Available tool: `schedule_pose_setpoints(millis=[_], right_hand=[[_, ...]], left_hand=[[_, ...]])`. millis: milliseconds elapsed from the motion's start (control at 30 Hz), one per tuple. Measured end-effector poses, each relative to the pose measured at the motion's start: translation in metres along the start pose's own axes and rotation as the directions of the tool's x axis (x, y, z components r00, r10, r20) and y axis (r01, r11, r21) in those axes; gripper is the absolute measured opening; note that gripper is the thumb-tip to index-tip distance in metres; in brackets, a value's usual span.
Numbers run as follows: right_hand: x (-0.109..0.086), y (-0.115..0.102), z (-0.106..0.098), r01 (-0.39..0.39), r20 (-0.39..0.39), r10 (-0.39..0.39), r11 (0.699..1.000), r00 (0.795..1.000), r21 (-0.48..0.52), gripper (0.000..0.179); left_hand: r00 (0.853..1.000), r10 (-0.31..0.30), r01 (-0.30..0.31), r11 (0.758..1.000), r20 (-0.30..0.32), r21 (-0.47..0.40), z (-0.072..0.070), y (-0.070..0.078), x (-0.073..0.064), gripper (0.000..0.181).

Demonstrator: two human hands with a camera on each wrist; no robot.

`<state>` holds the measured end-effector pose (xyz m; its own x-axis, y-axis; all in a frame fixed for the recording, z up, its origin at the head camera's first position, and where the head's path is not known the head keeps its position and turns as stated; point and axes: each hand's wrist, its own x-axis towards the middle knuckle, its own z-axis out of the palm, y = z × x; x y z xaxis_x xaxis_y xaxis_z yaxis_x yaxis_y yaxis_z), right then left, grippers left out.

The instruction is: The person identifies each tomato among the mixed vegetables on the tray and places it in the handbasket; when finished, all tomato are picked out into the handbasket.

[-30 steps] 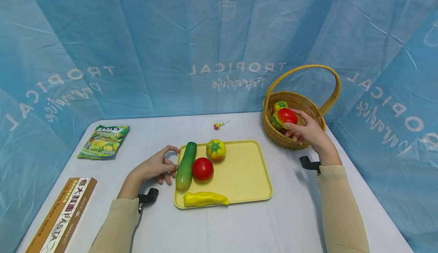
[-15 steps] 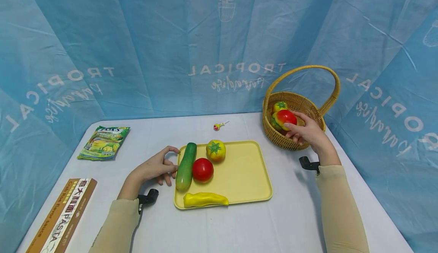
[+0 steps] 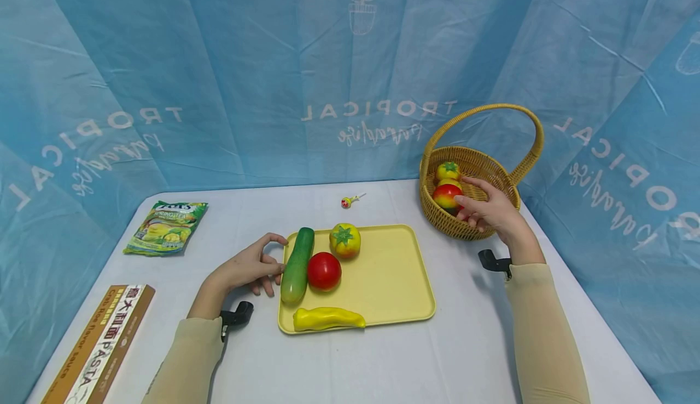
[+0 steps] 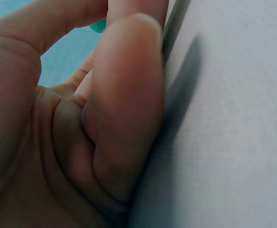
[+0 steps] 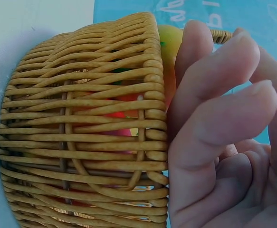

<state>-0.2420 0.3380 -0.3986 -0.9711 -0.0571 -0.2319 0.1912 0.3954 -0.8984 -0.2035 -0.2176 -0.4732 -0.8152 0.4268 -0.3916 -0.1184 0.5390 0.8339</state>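
Observation:
My right hand is over the front right part of the wicker basket, fingers loosely bent and nothing gripped. Just left of its fingertips, a red-and-yellow tomato-like fruit lies inside the basket. Behind that fruit sits a yellow one with a green star-shaped top. In the right wrist view, the hand's fingers are right at the basket's rim. My left hand rests on the table by the left edge of the yellow tray, fingers relaxed, tips close to a green cucumber.
The tray also bears a red tomato, a yellow-orange fruit with a green top and a yellow pepper. A lollipop lies behind it. At left are a green snack bag and a pasta box.
The red-and-yellow fruit has left my right hand's grip and dropped a little down and left into the basket. My left hand and the things on the tray stay put.

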Motion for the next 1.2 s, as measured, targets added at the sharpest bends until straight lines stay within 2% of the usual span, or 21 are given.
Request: schedule_pose_setpoints(millis=[367,667,833,1200], right_hand=[[-0.011,-0.017,0.007,0.048,-0.001,-0.048,0.999,0.999,-0.001,0.081],[-0.024,-0.042,0.026,0.108,0.08,-0.109,0.994,0.991,0.024,0.08],[-0.017,-0.047,0.044,0.13,0.133,-0.132,0.991,0.982,0.021,0.078],[0.006,-0.06,0.095,0.174,0.273,-0.176,0.984,0.946,0.03,0.077]], left_hand=[[1.0,-0.001,0.001,1.0,-0.001,-0.001,0.0,0.0,0.001,0.065],[1.0,-0.009,0.009,1.0,-0.003,-0.004,0.0,-0.001,0.002,0.061],[1.0,-0.006,0.006,1.0,0.002,-0.002,0.0,-0.002,0.002,0.062],[1.0,-0.011,0.011,1.0,-0.001,-0.013,-0.001,-0.004,0.003,0.061]])
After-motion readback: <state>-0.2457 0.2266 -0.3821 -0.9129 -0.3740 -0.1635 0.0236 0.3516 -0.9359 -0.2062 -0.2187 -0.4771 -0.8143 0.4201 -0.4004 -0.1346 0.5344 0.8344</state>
